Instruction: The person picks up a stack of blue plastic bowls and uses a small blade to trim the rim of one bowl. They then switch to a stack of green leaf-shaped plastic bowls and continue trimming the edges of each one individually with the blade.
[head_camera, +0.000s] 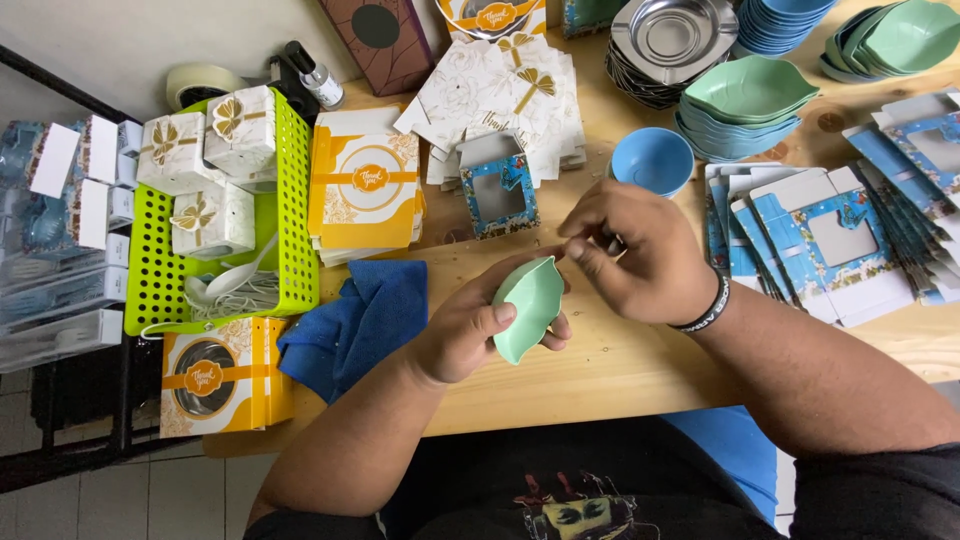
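My left hand (465, 335) holds a small pale green leaf-shaped dish (530, 305) upright by its edge, thumb on its inner face, above the wooden table (600, 370). My right hand (640, 255) is curled just to the right of the dish, with its fingertips pinched at the dish's upper tip. Whether something small is between those fingers cannot be told. A black band is on my right wrist.
A blue cloth (355, 325) lies left of my hands. A lime green basket (160, 270) holds white gift boxes and spoons. Yellow boxes (365, 190), flat blue window boxes (830, 240), a blue bowl (650, 160), stacked green dishes (745, 100) and metal trays (665, 40) crowd the table.
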